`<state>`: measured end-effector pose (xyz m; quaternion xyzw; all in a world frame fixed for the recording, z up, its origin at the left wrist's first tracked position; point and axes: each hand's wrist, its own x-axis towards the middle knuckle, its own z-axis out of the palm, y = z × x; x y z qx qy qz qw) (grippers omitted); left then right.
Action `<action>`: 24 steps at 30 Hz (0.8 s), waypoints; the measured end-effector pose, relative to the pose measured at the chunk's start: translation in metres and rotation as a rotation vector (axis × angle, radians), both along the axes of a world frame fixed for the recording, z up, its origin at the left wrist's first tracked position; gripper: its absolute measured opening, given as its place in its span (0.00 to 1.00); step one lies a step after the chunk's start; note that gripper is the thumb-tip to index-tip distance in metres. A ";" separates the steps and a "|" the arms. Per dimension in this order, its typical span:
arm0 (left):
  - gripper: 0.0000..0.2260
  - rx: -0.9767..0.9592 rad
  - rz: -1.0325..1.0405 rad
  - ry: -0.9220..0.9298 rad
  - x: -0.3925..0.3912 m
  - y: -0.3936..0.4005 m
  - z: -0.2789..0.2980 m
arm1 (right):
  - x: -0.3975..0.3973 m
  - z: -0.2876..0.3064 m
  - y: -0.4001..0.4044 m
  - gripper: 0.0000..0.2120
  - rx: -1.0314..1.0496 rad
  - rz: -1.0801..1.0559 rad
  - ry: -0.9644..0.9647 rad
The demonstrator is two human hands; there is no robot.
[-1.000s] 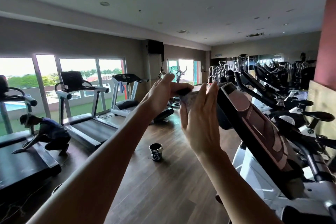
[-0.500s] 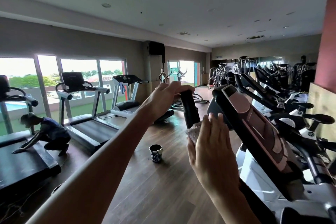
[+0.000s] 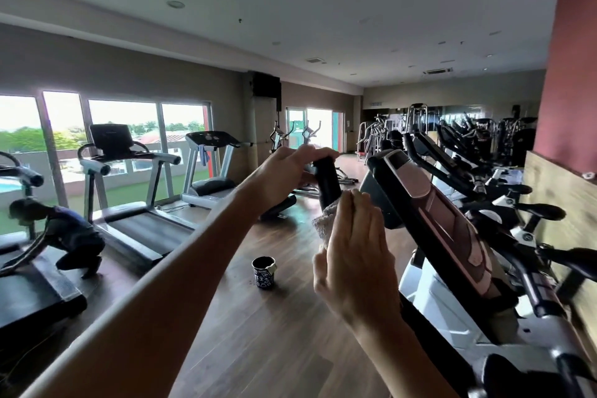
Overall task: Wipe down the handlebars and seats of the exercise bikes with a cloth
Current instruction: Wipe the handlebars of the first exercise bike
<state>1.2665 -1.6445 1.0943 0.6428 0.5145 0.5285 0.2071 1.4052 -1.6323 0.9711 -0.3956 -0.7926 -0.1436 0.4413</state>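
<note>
**Currently: cloth pressed to the handlebar grip, both hands engaged**

Your left hand (image 3: pixel 284 171) is raised in front of you, with the fingers curled over the top end of the black handlebar grip (image 3: pixel 327 182). The grip stands nearly upright, tilted slightly, just left of the bike's console (image 3: pixel 429 203).

Your right hand (image 3: pixel 355 255) sits lower on the same grip. Its fingers are straight and held close together, pointing upward, with the back of the hand facing you. The pale cloth (image 3: pixel 324 220) lies between this hand and the grip; only a folded edge shows, to the left of your fingers, touching the lower part of the grip. Whether the thumb closes round the bar on the far side cannot be determined from this view.

The console is a long dark panel with pink and maroon sections, slanting down to the right toward the white frame (image 3: pixel 429 297) of the exercise bike. Further bikes (image 3: pixel 504 191) stand in a row behind it along the right wall, their black saddles and handlebars overlapping.

On the wooden floor (image 3: pixel 258 349), below your left forearm, stands a dark patterned cup (image 3: pixel 264 273), well apart from the bike. Treadmills (image 3: pixel 135 210) line the windows at left. A second person (image 3: pixel 64 236) crouches beside the nearest treadmill deck at far left.
</note>
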 end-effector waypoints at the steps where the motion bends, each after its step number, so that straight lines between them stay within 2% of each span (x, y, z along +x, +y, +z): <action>1: 0.17 -0.017 -0.024 0.034 -0.001 -0.003 0.002 | 0.003 0.002 -0.001 0.40 -0.042 0.054 -0.003; 4: 0.18 -0.039 -0.055 0.122 -0.001 -0.008 0.006 | 0.019 0.003 0.006 0.40 -0.149 0.262 -0.052; 6: 0.17 -0.054 -0.036 0.146 -0.003 -0.006 0.007 | 0.029 -0.002 0.013 0.39 -0.146 0.315 0.000; 8: 0.16 -0.057 0.023 0.166 -0.005 -0.004 0.004 | 0.030 -0.009 0.014 0.39 -0.103 0.229 0.045; 11: 0.19 -0.044 0.026 0.155 -0.010 0.003 0.000 | 0.014 -0.015 0.014 0.35 0.098 0.041 0.054; 13: 0.18 -0.018 0.035 0.188 -0.007 0.001 0.000 | 0.001 -0.005 0.020 0.34 0.171 0.010 0.080; 19: 0.19 0.073 0.070 0.114 -0.005 0.003 -0.007 | -0.033 0.034 0.035 0.34 0.198 0.077 0.266; 22: 0.18 0.122 0.049 0.126 -0.003 0.001 -0.011 | -0.030 0.027 0.029 0.33 0.150 0.075 0.299; 24: 0.17 0.134 0.061 0.115 -0.003 0.002 -0.012 | -0.021 0.010 0.019 0.32 0.106 0.029 0.242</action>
